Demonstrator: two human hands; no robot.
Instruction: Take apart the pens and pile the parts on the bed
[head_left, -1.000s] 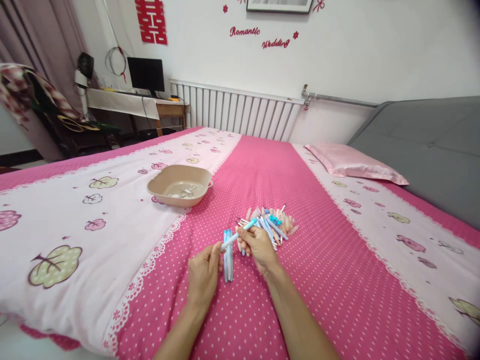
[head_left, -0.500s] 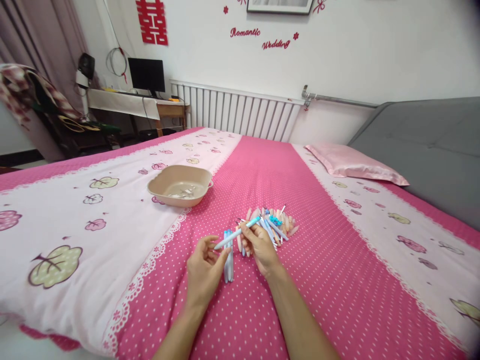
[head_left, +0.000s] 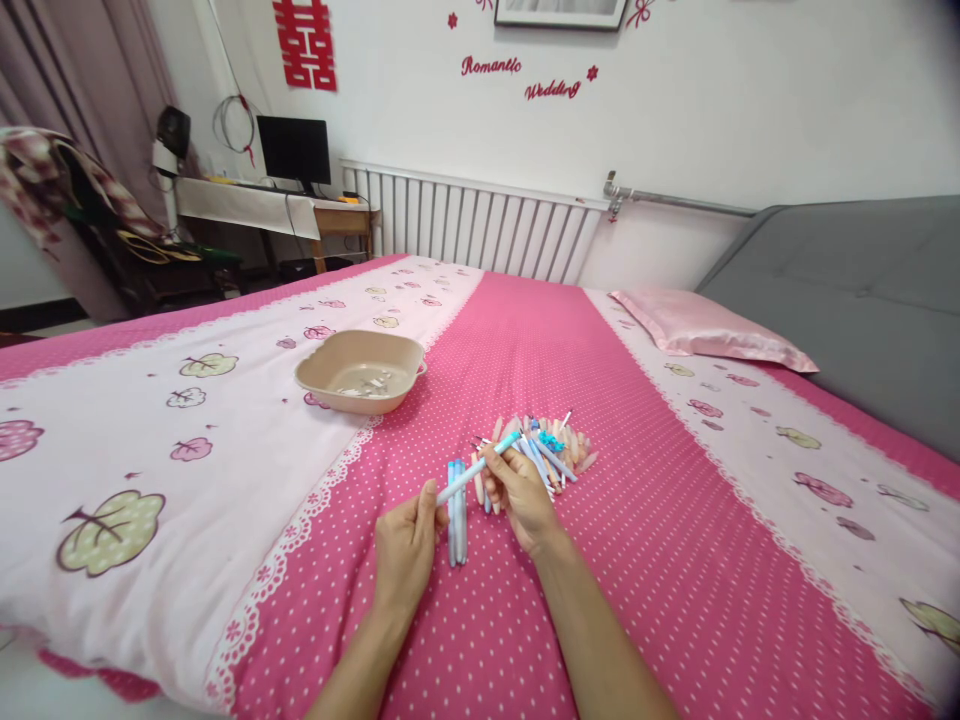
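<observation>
Two bare hands share one light-blue pen, holding it aslant above the pink dotted bedcover. The left hand pinches the pen's lower end between thumb and fingers, covering the tip, so it cannot be told whether that end is pointed or capped. The right hand has a narrow fingertip hold nearer the turquoise upper end; its lower fingers curl out of sight, and whether they hold anything else cannot be told.

Just behind the left fingers lies a row of blue pens, crossed by the held one, their exact count unclear. Beyond the right hand, which hides its near edge, a jumbled pile of pens overlaps too much to count; a bright turquoise piece on it is hard to identify. Small pale bits in the tan basin are too small to name. The picture frame is cut off above, both forearms below.
</observation>
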